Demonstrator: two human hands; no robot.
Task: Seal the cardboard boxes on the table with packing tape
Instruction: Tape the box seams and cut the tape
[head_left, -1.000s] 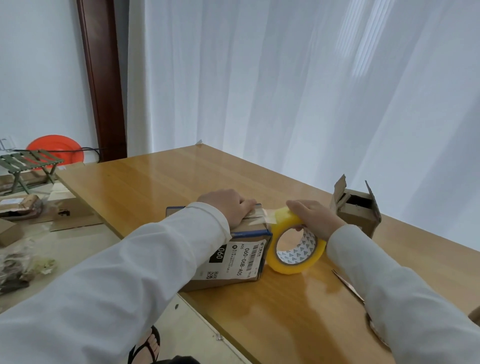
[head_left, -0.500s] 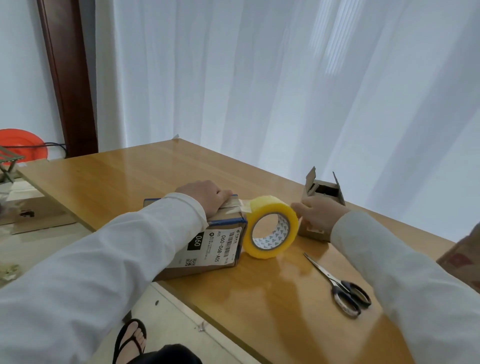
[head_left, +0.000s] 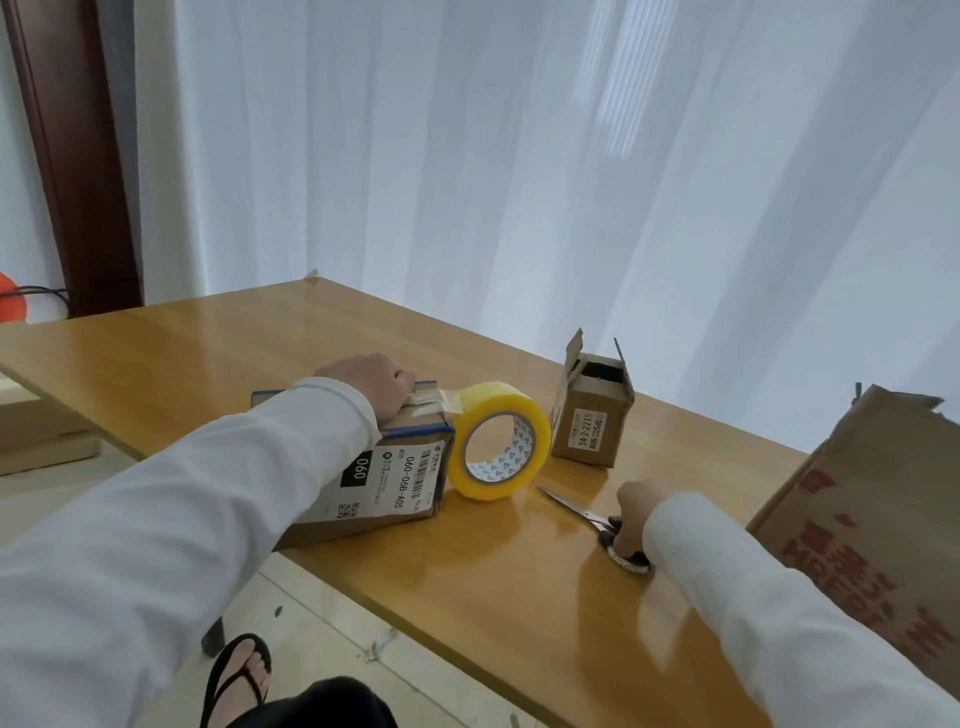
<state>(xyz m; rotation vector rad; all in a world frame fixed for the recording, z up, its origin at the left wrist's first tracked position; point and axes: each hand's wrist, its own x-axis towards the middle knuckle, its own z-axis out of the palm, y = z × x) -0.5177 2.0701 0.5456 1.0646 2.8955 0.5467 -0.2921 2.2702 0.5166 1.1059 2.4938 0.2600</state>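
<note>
- Head view, with the tape roll (head_left: 500, 441) as landmark: it stands on edge on the bench (head_left: 467, 571), touching the right end of the labelled cardboard box (head_left: 374, 480), and a strip of tape runs from the roll up onto the box top.
- The left hand (head_left: 371, 384) lies on top of that box, just left of the roll, fingers curled down over the taped end and pressing it flat; it clasps nothing.
- The right hand (head_left: 635, 519), which half a second ago was at the roll, has let go of it and now sits to the right of the roll and nearer the person, fingers closing round the handles of the scissors (head_left: 597, 522). The blades point back toward the roll.
- Behind the roll and to its right, a small cardboard box (head_left: 592, 415) stands upright with its flaps open, unsealed.
- Far right of the roll, a large cardboard box (head_left: 872, 525) with red print juts into view; whether it is sealed cannot be told.
- What the change means, as a judgement: the strip on the first box looks laid, and cutting it free from the roll is the step in hand. At least the small box remains to do.
</note>
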